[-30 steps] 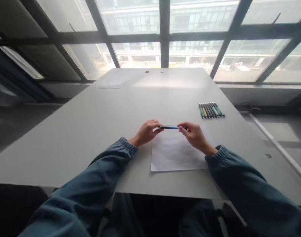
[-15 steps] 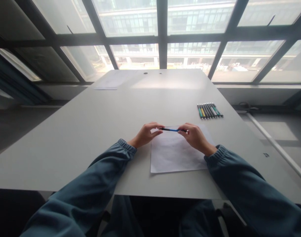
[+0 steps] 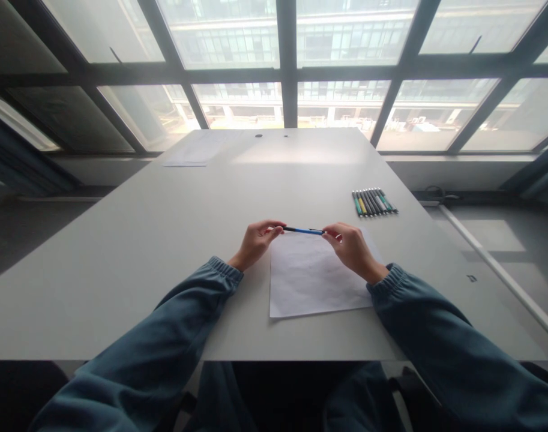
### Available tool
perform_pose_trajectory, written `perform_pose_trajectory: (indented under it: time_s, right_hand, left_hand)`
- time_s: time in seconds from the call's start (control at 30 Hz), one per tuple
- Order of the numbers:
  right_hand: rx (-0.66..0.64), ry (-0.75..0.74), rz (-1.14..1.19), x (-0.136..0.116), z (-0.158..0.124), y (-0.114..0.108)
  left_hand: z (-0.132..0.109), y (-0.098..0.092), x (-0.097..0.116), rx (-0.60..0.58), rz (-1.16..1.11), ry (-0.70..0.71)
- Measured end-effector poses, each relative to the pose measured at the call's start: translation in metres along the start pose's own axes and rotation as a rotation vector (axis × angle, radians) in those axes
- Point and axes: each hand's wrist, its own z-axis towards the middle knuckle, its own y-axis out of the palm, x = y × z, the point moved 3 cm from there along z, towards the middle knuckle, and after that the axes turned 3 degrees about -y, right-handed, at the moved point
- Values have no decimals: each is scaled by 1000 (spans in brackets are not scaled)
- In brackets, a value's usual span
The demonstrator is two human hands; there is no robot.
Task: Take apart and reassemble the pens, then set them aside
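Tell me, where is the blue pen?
The blue pen is held level between the left hand and right hand, above the paper's far edge.

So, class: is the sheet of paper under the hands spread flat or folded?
Spread flat. The sheet of paper lies open on the table, edges and near corners showing, no fold visible. Both hands hold a pen above its far edge.

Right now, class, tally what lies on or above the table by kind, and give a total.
Slim blue pen, held between left hand and right hand: 1
Pens in a tight row on the grey table: about 8, too small to be sure
White paper sheets: 2, near sheet, far sheet
Total: about 11
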Motion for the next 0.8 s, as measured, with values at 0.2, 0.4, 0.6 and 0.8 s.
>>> perform_pose_trajectory:
  time_s: [0.2, 0.4, 0.6, 0.8]
  right_hand:
    - [-20, -2, -93, -10, -4, -10]
    - [-103, 4, -303, -45, -23, -25]
    - [-123, 87, -389, -67, -47, -20]
    - [25, 25, -306, -78, -60, -18]
  left_hand:
    - [0, 0, -4, 32, -63, -21]
    - [-4, 4, -2, 11, -62, -20]
    - [-5, 9, 2, -21, -57, 1]
    - [-3, 8, -2, 3, -192, 15]
